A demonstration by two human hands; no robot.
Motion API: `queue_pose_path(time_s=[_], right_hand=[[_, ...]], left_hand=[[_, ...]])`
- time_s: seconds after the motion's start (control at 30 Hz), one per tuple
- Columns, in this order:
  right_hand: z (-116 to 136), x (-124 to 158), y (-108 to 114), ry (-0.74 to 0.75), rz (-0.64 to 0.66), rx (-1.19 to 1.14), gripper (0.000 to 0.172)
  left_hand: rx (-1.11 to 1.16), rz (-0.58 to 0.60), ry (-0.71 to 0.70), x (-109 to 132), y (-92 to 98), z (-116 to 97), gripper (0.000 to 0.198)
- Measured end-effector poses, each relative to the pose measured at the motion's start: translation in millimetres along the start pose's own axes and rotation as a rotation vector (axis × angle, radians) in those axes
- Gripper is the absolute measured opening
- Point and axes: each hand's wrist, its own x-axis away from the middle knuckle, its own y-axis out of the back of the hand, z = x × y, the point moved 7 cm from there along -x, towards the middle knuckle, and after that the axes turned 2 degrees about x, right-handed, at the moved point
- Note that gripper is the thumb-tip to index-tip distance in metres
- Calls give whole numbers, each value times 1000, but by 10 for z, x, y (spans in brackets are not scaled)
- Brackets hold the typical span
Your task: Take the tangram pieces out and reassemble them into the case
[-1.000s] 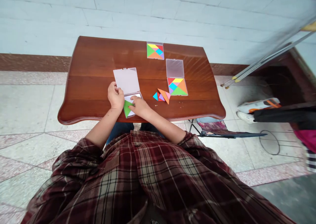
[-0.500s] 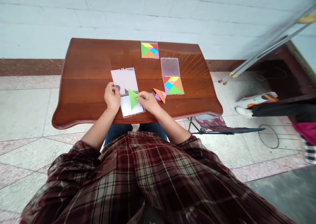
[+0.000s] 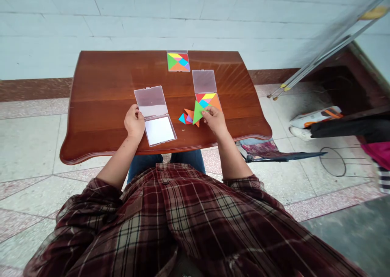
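My right hand (image 3: 215, 120) pinches a green triangle tangram piece (image 3: 198, 112), held over the near part of a filled tangram case (image 3: 219, 104). Close by on its left lie loose pieces: an orange triangle (image 3: 189, 112), a blue one (image 3: 182, 118), and red and purple ones partly overlapped. An open clear case (image 3: 151, 102) stands in front of me, its base showing only a white surface (image 3: 159, 130). At its left edge, by the hinge, my left hand (image 3: 134, 122) is closed with curled fingers gripping the side.
Another filled tangram case (image 3: 178, 62) lies at the far edge of the brown wooden table (image 3: 106, 106), against the tiled wall. To the right are a folding chair (image 3: 262, 149), crutches (image 3: 300, 75) and part of another person's leg (image 3: 338, 130).
My right hand has carried the green triangle right, from above the open case to over the filled case and loose pieces. My left hand stays at the open case's edge.
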Motion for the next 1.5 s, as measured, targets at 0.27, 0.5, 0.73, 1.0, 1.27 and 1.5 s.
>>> queue_pose_path(time_s=[0.27,0.5,0.73,1.0,1.27,1.5], right_hand=[[-47,-51,48,-52,-34,-40,16],[7,-30,79,-50,-41,-51,8],[-88,-55,179,-53,-74,-29,19],[-212,-20,331,-65,-101,-41,17],[-289,130,415,-60,-80,-3,19],[-248,292,522,-11,-47,110,19]], left_hand=[[-86,-13,-17,25,44,-89,21],[-87,-47,13,13,50,-28,22],[-27,-96,65,2,58,73,25],[10,-92,52,-10,30,139,25],[12,-113,49,-23,27,165,29],[8,-126,67,-28,45,150,28]])
